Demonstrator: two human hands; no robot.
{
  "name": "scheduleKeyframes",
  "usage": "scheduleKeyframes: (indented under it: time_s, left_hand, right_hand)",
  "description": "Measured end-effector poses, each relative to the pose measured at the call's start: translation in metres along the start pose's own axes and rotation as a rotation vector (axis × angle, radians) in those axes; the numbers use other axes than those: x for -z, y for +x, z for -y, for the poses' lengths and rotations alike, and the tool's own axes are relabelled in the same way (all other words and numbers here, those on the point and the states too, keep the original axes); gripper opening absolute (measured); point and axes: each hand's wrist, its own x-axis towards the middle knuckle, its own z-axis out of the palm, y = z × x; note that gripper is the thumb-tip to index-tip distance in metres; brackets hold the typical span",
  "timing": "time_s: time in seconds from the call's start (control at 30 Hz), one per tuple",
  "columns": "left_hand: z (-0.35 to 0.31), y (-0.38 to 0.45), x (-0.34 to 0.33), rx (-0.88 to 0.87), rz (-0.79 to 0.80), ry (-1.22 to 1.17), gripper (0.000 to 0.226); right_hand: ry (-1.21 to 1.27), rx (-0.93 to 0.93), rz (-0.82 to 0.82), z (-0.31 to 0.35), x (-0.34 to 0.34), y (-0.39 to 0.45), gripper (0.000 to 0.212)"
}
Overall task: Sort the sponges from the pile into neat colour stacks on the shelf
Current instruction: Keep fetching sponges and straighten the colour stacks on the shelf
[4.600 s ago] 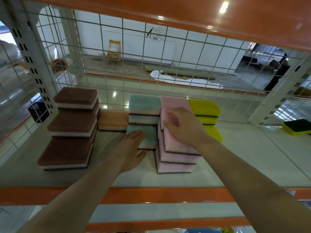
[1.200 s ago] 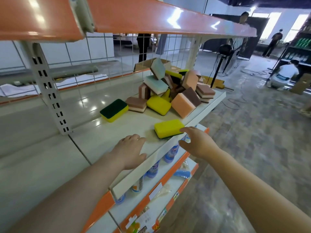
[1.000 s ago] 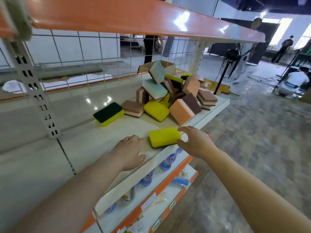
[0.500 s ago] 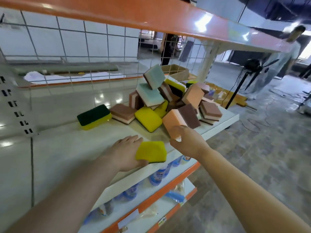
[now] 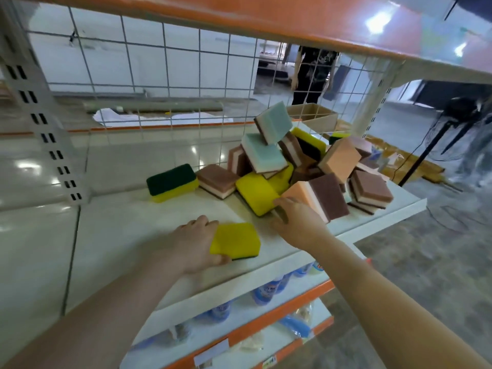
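Note:
A jumbled pile of sponges (image 5: 306, 166) in teal, brown, orange and yellow lies at the right end of the white shelf (image 5: 133, 235). My left hand (image 5: 194, 243) grips a yellow sponge (image 5: 235, 241) with a dark green underside near the shelf's front edge. My right hand (image 5: 295, 222) reaches into the pile, its fingers curled at the lower edge of an orange and brown sponge (image 5: 319, 198), beside another yellow sponge (image 5: 257, 193). A green-topped yellow sponge (image 5: 171, 182) lies apart to the left of the pile.
A white wire grid (image 5: 186, 75) backs the shelf and an orange shelf (image 5: 292, 14) hangs overhead. Bottles (image 5: 266, 291) stand on the shelf below. A person (image 5: 314, 73) stands behind the grid, next to a cardboard box (image 5: 314, 118).
The view swung from the sorted stacks to the pile. My left hand took hold of the yellow sponge at the shelf edge, and my right hand moved up to the orange and brown sponge.

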Motion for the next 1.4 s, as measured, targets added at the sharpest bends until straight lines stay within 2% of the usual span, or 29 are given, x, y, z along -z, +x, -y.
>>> scheduleKeyframes:
  time_s: [0.4, 0.67, 0.8, 1.03, 1.4]
  left_hand:
    - [0.045, -0.009, 0.011, 0.145, -0.079, 0.021, 0.082]
    - [0.052, -0.009, 0.008, 0.164, -0.083, 0.013, 0.083]
    - [0.052, -0.009, 0.007, 0.164, -0.093, 0.011, 0.083]
    - [0.051, -0.009, 0.006, 0.176, -0.096, -0.008, 0.082]
    - [0.054, -0.014, 0.006, 0.196, -0.12, -0.021, 0.082]
  right_hand:
    - [-0.036, 0.018, 0.107, 0.018, -0.029, 0.057, 0.063]
    - [-0.06, -0.033, 0.064, 0.017, -0.037, 0.071, 0.068]
    - [-0.048, -0.059, 0.102, 0.017, -0.041, 0.074, 0.069]
    - [-0.159, -0.037, 0.048, 0.02, -0.04, 0.069, 0.054]
    - [-0.224, -0.006, 0.035, 0.032, -0.043, 0.064, 0.05]
